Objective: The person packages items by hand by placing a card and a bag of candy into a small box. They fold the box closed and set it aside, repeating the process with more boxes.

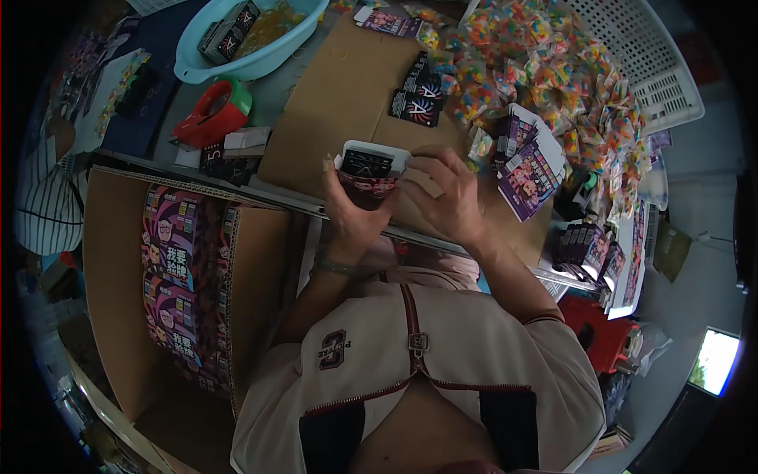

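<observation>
My left hand (357, 225) is wrapped around a small printed cardboard box (368, 186) with its open top toward me. Inside the box a black packet with silvery print (368, 163) shows. At the box's right side, my right hand (447, 196) has its fingers bent around an open flap (423, 182); the fingertips are partly hidden. Just beyond lie several black packets (417, 109) on a brown cardboard sheet (320, 103). A stack of flat purple boxes (527, 175) lies to the right of my right hand.
Small bags of colourful pieces (545, 71) are heaped at the back right before a white basket (659, 71). A blue basin (251, 59) and a red tape dispenser (212, 113) stand back left. A large carton (118, 261) with printed boxes is at my left. Another person's striped sleeve (49, 209) shows far left.
</observation>
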`<control>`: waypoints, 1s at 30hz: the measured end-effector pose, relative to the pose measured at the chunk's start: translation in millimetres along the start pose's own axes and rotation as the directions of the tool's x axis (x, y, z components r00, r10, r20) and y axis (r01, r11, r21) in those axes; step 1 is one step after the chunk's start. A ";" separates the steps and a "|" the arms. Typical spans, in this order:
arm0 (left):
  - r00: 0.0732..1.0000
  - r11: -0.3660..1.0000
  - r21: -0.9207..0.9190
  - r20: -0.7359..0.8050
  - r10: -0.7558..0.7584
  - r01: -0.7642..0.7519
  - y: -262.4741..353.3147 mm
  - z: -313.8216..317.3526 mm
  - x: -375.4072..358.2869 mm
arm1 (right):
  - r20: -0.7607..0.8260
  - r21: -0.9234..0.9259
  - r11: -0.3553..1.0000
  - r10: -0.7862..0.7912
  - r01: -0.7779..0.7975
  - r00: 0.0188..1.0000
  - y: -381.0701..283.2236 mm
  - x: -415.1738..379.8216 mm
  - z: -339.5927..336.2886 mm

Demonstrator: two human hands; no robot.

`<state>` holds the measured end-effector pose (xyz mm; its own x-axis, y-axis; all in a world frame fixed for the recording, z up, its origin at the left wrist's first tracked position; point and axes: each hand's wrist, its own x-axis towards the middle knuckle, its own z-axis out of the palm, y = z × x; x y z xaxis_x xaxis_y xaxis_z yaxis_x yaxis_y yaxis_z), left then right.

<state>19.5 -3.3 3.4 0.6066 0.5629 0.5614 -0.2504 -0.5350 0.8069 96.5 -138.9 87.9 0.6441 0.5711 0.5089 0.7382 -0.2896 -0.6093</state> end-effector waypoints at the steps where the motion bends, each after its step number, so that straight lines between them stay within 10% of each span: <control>1: 0.999 1.000 -0.007 0.030 -0.011 0.011 -0.3 -0.5 -1.3 | -0.066 0.021 0.999 -0.028 0.030 0.997 -1.5 -6.1 5.9; 6: 0.992 0.994 -0.067 0.093 -0.085 0.092 -1.2 2.6 -12.8 | -0.014 -0.073 0.997 0.001 -0.002 1.000 -1.2 -16.4 19.7; 11: 0.974 0.974 0.090 0.111 0.197 -0.208 5.1 -6.3 3.8 | 0.008 -0.129 0.983 -0.130 0.130 0.992 6.7 -7.6 9.1; 17: 0.938 0.949 -0.007 0.153 0.311 -0.314 0.3 -33.8 24.0 | -0.039 0.250 0.935 0.270 -0.252 0.962 15.1 -38.9 20.1; 19: 0.937 0.950 -0.021 0.161 0.311 -0.312 4.4 -40.6 32.7 | -0.061 0.167 0.986 0.027 -0.016 0.998 16.2 -42.2 19.9; 22: 0.955 0.975 -0.203 0.261 0.139 -0.086 12.1 -44.9 38.6 | -0.056 0.028 0.991 -0.129 0.130 0.990 19.6 -29.1 3.4; 24: 0.905 0.754 -0.525 0.366 -0.218 0.394 20.8 -44.4 41.5 | -0.040 0.148 0.989 -0.014 0.020 0.999 12.5 -30.7 0.6; 30: 0.841 0.863 -0.351 0.521 -0.144 0.364 6.2 -57.4 46.7 | 0.124 0.331 0.920 0.179 -0.211 0.976 1.1 -22.0 -11.9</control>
<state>2.9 55.8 45.1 0.9395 0.2223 0.2608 -0.2595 -0.0356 0.9651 85.6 -160.9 83.2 0.7363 0.6004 0.3121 0.4765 -0.1325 -0.8692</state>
